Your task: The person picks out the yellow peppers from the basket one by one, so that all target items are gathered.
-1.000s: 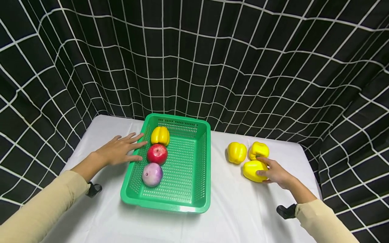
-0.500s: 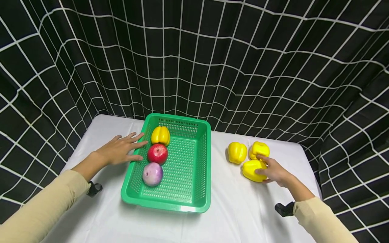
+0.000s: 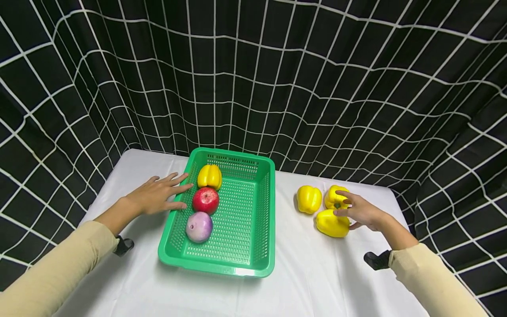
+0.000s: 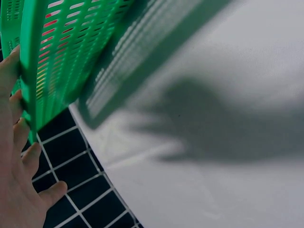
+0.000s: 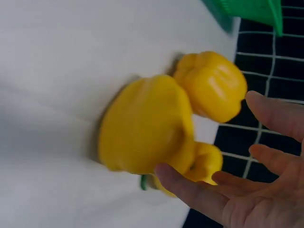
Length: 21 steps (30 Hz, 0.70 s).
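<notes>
My left hand [image 3: 154,196] rests with spread fingers on the left rim of a green basket [image 3: 241,269]. Inside that basket, along its left side, are a yellow bell pepper [image 3: 209,177], a red pomegranate [image 3: 206,200] and a purple onion [image 3: 199,227]. Three more yellow bell peppers sit close together on the table to the right: a front pepper [image 3: 332,223], a back left pepper [image 3: 309,199] and a back right pepper [image 3: 333,195]. Over the front pepper's right end hovers my right hand [image 3: 364,212], fingers parted and holding nothing. In the right wrist view its thumb [image 5: 190,190] overlaps the front pepper.
A white cloth covers the table [image 3: 301,273]. Behind it and on both sides hangs a black curtain [image 3: 253,88] with white grid lines. Dark straps are worn on the left wrist [image 3: 123,246] and the right wrist [image 3: 377,259].
My right hand has let go of the front yellow bell pepper and lifted slightly up and to the right. The peppers lie almost where they were. My left hand has not moved.
</notes>
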Each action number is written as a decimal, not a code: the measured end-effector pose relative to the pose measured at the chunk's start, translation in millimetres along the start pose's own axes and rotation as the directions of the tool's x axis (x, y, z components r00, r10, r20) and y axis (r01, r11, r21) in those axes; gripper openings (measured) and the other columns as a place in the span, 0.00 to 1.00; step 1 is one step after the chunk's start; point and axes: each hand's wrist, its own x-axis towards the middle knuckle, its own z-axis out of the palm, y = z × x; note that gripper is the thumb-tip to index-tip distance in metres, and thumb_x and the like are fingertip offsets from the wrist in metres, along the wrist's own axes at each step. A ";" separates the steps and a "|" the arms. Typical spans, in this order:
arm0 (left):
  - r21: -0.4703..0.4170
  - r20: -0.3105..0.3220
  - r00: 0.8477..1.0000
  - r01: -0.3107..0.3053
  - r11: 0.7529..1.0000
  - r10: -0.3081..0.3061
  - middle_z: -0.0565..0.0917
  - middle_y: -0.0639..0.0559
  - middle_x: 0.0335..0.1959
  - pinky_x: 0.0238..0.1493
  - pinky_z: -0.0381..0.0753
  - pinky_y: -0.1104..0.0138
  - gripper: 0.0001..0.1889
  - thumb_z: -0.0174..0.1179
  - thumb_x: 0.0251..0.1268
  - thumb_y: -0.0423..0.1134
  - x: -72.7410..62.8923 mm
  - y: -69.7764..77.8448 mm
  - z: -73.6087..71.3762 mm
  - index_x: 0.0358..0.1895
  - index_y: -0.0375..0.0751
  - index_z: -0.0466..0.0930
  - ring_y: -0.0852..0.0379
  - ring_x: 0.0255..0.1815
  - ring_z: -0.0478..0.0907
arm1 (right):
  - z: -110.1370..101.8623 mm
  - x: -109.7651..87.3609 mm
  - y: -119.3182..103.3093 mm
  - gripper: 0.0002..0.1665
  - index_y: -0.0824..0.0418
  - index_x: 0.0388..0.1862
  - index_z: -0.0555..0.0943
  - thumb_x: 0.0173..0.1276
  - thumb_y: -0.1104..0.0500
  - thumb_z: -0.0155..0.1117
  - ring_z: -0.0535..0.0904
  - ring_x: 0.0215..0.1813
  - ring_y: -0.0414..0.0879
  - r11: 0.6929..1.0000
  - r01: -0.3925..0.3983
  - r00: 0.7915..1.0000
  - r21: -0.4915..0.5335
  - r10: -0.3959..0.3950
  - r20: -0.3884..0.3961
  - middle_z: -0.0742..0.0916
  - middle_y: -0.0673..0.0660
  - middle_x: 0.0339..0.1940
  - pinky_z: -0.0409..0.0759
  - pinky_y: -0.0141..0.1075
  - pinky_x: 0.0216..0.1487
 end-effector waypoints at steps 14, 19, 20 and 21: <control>0.000 -0.005 1.000 0.003 1.000 -0.003 0.55 0.43 0.80 0.67 0.55 0.30 0.34 0.55 0.71 0.60 -0.4 -1.3 0.8 0.75 0.50 0.65 0.34 0.78 0.50 | 5.5 7.6 -85.5 0.51 0.63 0.82 0.43 0.72 0.61 0.63 0.59 0.71 0.78 0.974 0.189 0.982 -0.124 -0.187 0.029 0.51 0.80 0.76 0.78 0.63 0.54; 0.004 -0.010 1.000 0.000 1.000 0.000 0.55 0.43 0.80 0.67 0.55 0.30 0.34 0.56 0.71 0.60 -0.1 -2.7 2.9 0.75 0.49 0.65 0.34 0.78 0.50 | 23.0 15.2 -125.4 0.50 0.59 0.82 0.45 0.71 0.62 0.63 0.60 0.73 0.74 0.961 0.217 0.976 -0.169 -0.212 0.052 0.51 0.75 0.78 0.76 0.62 0.58; 0.004 -0.011 1.000 0.000 1.000 0.000 0.55 0.43 0.80 0.67 0.55 0.30 0.34 0.56 0.71 0.60 0.1 -2.9 3.3 0.75 0.49 0.65 0.34 0.78 0.50 | 27.0 17.1 -132.3 0.50 0.58 0.82 0.46 0.71 0.62 0.63 0.60 0.73 0.73 0.959 0.225 0.974 -0.175 -0.218 0.055 0.52 0.74 0.79 0.76 0.62 0.59; 0.004 -0.011 1.000 -0.001 1.000 0.001 0.55 0.43 0.80 0.67 0.55 0.30 0.35 0.56 0.71 0.60 0.2 -2.9 3.6 0.75 0.49 0.65 0.34 0.78 0.50 | 31.2 19.4 -138.7 0.49 0.58 0.82 0.46 0.71 0.62 0.63 0.60 0.73 0.72 0.955 0.236 0.972 -0.182 -0.229 0.059 0.52 0.74 0.79 0.76 0.61 0.59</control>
